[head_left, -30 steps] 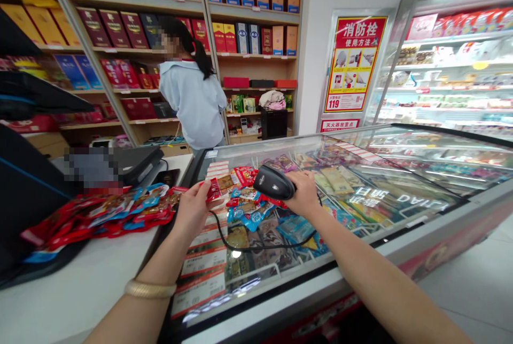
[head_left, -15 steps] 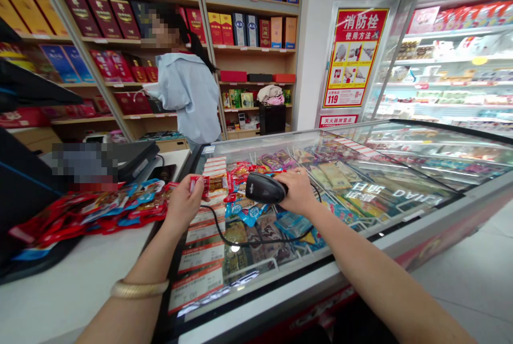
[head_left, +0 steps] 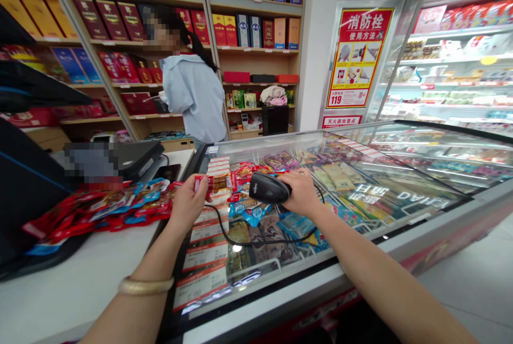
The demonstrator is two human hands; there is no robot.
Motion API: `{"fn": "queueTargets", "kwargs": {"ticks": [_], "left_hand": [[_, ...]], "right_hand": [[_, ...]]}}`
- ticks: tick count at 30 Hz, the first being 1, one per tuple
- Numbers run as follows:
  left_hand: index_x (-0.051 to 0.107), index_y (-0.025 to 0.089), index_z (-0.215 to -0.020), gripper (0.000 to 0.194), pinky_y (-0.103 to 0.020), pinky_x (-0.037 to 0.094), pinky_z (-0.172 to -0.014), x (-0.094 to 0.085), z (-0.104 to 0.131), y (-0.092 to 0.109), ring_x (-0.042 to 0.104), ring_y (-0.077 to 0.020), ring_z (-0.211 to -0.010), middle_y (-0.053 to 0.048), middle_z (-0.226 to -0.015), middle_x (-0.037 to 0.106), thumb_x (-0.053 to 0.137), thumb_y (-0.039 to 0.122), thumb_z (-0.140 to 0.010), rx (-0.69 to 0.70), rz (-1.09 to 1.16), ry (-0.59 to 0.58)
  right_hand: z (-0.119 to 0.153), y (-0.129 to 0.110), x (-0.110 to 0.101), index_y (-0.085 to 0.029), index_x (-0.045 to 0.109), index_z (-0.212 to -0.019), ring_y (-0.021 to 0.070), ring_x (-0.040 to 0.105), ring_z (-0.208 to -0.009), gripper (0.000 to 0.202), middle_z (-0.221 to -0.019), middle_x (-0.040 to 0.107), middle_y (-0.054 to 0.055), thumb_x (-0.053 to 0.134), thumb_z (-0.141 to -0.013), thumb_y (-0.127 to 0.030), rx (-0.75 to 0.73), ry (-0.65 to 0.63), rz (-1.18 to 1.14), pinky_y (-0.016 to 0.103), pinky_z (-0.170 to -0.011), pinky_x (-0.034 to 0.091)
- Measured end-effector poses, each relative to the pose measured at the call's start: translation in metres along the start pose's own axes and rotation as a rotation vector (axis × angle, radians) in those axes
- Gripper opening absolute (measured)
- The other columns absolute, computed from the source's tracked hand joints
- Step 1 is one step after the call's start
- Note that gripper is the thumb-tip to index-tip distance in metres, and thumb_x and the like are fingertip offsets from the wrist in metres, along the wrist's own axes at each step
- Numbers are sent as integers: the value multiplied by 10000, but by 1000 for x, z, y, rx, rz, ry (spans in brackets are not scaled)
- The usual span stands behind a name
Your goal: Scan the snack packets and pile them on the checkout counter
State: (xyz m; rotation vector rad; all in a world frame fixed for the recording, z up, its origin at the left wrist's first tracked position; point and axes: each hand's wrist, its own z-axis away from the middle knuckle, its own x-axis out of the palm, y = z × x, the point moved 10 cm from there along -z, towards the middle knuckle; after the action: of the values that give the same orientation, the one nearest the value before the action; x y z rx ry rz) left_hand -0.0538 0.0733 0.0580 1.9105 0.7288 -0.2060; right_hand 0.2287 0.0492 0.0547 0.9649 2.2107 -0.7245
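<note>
My right hand (head_left: 301,192) is wrapped round a black handheld barcode scanner (head_left: 267,188), whose head points left above the freezer's glass lid. Its black cable (head_left: 236,242) loops over the glass. Opposite the scanner, my left hand (head_left: 189,203) pinches one end of a small red snack packet (head_left: 218,182) with a brownish middle. Several red and blue snack packets (head_left: 251,210) lie on the glass below and beside the scanner. To the left of my left hand, a pile of similar packets (head_left: 116,210) covers part of the white counter (head_left: 116,269).
The glass-topped chest freezer (head_left: 304,285) stretches away to the right, with goods showing through its lid. A black screen stand (head_left: 28,200) and a dark flat device (head_left: 136,159) stand on the counter. Beyond, a person in a light blue shirt (head_left: 194,95) stands by the shelves.
The view has shifted slightly, so most things sit a little further right. More of the packet shows beside my left hand. Both hands keep their grip.
</note>
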Motion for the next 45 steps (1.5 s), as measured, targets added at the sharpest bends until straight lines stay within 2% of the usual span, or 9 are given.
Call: {"fn": "queueTargets", "kwargs": {"ticks": [4,12,17,22,27,29,32,36,45], "left_hand": [[696,176,-986,434,-279,510,-558,-12,-2,3,664,-191,-606,-51,-792,741,535,544,-822,44,44,64],[762,194,-1030,333,-359,537,-833,-118,7,10,695,-244,-856,-86,-936,767,537,364,-853,96,-397,574],[775,175,-895,287,-536,488,-885,-130,-4,-21,682,-356,-843,-151,-773,739,530,238,-760,-42,-641,511],[769,167,-831,225,-687,321,-1018,-113,-7,-33,671,-410,-963,-180,-794,718,577,243,-742,-136,-792,348],[736,184,-1035,297,-670,303,-1083,-92,-1,9,583,-410,-1202,-163,-1178,718,563,272,-811,161,-643,413],[733,191,-1068,313,-593,384,-1078,-68,0,22,605,-378,-1188,-162,-1196,714,563,279,-821,260,-538,340],[733,208,-1100,338,-467,471,-1049,-11,1,31,653,-309,-1129,-135,-1179,728,544,339,-853,372,-410,83],[720,189,-1151,400,-444,490,-1052,51,8,24,667,-300,-1143,-141,-1202,738,533,415,-879,386,-358,-169],[614,177,-1367,570,-470,468,-1093,98,10,1,606,-334,-1308,-163,-1331,693,547,458,-876,281,-289,-361]], "right_hand": [[2,2,-3,-234,737,-929,242,663,-890,236,-940,793,68,687,-709,-301,10,45,4,400,-893,293],[4,7,-6,-229,746,-970,256,666,-884,289,-922,791,73,692,-705,-333,7,105,-24,394,-893,325],[5,7,-7,-228,749,-965,254,663,-875,276,-924,785,72,702,-709,-321,6,117,-13,396,-887,323],[5,9,-10,-228,748,-967,260,661,-888,284,-926,785,78,720,-714,-354,27,138,-8,392,-872,318],[4,14,-13,-222,731,-927,247,653,-866,261,-906,778,72,721,-722,-383,56,180,13,389,-871,313],[4,16,-15,-220,724,-919,248,649,-870,251,-912,776,73,707,-717,-368,68,203,26,385,-868,316],[4,19,-18,-224,720,-920,251,649,-885,245,-936,780,79,691,-720,-362,87,225,26,382,-864,316],[4,21,-17,-225,721,-919,249,648,-872,235,-889,771,68,686,-733,-364,105,212,26,378,-862,311],[2,20,-16,-223,714,-929,246,647,-885,243,-908,770,60,699,-722,-347,101,199,19,371,-871,309]]}}
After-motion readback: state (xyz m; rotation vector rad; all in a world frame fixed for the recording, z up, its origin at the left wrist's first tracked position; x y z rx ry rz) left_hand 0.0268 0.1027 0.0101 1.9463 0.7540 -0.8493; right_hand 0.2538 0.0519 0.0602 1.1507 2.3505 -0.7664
